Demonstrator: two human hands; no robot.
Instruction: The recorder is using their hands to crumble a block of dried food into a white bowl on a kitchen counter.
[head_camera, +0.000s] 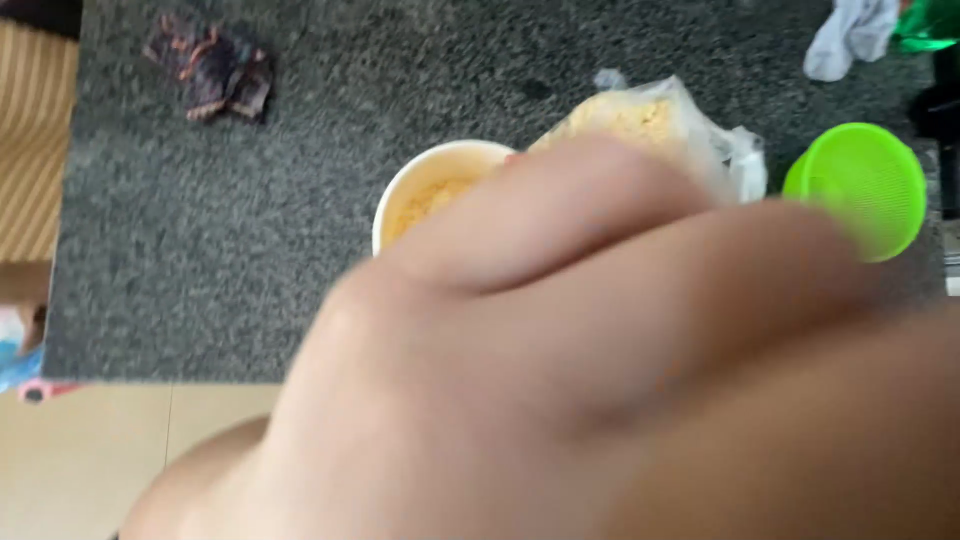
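At far left, a striped surface (35, 140) borders the dark speckled counter (300, 250). A crumpled dark cloth (212, 75) lies near the counter's far left corner. Centre: a white cup (430, 185) holding yellow powder, touching a clear bag (650, 125) of the same powder. A hand (600, 370), very close and blurred, covers both partly; which hand, and whether it grips anything, cannot be told. Right: green strainer (865, 185); white cloth (850, 35) beyond.
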